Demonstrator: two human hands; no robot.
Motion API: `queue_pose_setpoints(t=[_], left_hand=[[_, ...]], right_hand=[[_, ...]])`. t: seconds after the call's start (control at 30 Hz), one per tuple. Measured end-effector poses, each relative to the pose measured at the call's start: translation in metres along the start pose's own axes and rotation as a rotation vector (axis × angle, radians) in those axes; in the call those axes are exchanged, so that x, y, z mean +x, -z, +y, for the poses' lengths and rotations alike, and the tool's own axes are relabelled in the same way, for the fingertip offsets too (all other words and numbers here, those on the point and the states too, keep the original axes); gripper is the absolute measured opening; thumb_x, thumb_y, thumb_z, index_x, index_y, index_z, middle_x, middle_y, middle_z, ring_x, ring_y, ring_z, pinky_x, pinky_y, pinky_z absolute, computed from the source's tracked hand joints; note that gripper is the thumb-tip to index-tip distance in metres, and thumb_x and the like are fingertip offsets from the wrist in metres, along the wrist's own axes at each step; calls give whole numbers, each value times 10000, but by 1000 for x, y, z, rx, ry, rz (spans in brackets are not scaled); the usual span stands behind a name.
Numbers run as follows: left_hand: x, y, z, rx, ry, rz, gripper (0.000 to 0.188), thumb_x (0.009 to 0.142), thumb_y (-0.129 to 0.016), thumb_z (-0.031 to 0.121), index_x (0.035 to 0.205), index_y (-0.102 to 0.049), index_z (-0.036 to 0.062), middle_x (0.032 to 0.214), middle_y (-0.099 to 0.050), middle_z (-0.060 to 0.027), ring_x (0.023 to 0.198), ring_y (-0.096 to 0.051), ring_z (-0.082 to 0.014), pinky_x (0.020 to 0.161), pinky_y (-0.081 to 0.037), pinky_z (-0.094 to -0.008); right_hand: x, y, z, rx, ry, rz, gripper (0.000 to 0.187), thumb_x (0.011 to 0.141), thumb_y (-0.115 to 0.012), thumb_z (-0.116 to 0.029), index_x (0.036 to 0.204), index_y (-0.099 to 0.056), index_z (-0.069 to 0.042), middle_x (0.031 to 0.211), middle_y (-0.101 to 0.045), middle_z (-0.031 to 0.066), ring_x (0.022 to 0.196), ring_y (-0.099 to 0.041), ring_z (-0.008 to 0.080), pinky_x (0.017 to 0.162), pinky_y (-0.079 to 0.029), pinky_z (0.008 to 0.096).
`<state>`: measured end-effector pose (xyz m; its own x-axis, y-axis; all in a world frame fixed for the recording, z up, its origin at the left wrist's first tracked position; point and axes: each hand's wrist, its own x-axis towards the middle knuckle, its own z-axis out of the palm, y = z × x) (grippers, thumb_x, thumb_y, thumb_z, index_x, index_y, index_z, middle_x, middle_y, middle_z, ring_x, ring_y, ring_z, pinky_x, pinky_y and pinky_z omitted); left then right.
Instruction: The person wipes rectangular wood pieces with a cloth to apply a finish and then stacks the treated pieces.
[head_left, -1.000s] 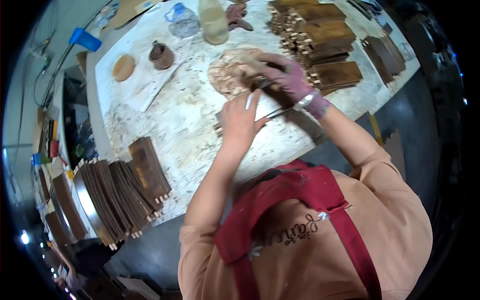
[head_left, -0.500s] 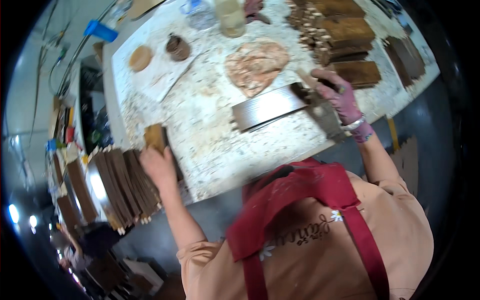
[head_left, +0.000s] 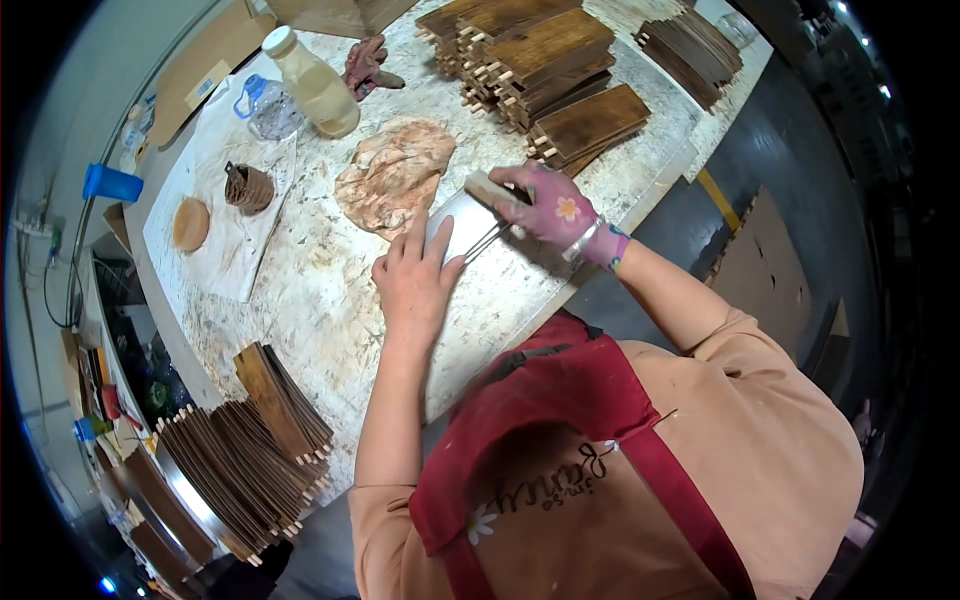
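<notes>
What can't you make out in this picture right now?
All in the head view:
- Part of the shiny panel: covered by the left hand.
- One end of the pale block: hidden by the right hand, whose palm is turned away.
- Far part of the cardboard box: cut off by the upper edge.
- Shapes in the right background: too dark and blurred.

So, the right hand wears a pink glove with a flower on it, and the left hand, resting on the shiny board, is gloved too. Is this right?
Not quite: the left hand is bare, as the head view shows. It does rest on the shiny board, and the right hand does wear the pink glove with a flower.
</notes>
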<state>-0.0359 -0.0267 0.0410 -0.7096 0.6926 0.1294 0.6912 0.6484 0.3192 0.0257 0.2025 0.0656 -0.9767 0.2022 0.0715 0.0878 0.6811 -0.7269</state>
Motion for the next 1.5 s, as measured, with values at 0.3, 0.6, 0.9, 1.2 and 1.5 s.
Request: queue_pose_setpoints(t=[0.3,0.6,0.9,1.2,1.5], left_hand=[[20,20,-21,-265,11,-131,493,892,-633,286,1354,-551,135,1394,-536,-112,1228,-513,-316,1004,-374,-460],[42,23,-65,-493,-85,-344,420,914,-606,224,1305,-576,74,1251,-610,-214,1134,-579,-385,983,-447,-406],[31,16,-72,-987,64,-375,447,894,-582,41,1336,-533,9,1410,-489,-160,1333,-431,-286,1118,-319,-378],[45,-3,-79,-613,-156,-477,502,968,-518,79,1454,-409,19,1527,-380,-164,1428,-307,-301,1174,-227,-385],[36,40,-55,-559,-63,-195,385,942,-577,198,1279,-582,12,1298,-575,-211,1211,-529,-372,1049,-386,-401]], right_hand=[[-71,36,0,-22,92,-79,437,891,-630,-267,1282,-574,-79,1003,-586,152,895,-608,302,813,-487,367],[-42,-56,-55,-234,728,-69,267,833,-682,-235,1095,-649,-198,812,-606,57,787,-621,263,797,-492,429],[-18,-88,-42,-495,869,-47,249,880,-555,-272,1123,-560,-218,1001,-567,59,956,-571,225,864,-435,419],[-58,37,16,-246,59,50,528,923,-607,-421,1354,-480,-143,1075,-576,143,967,-603,311,874,-473,431],[-45,-52,-57,364,221,-255,437,843,-746,-306,1181,-635,-53,1069,-612,150,1037,-594,278,920,-476,355]])
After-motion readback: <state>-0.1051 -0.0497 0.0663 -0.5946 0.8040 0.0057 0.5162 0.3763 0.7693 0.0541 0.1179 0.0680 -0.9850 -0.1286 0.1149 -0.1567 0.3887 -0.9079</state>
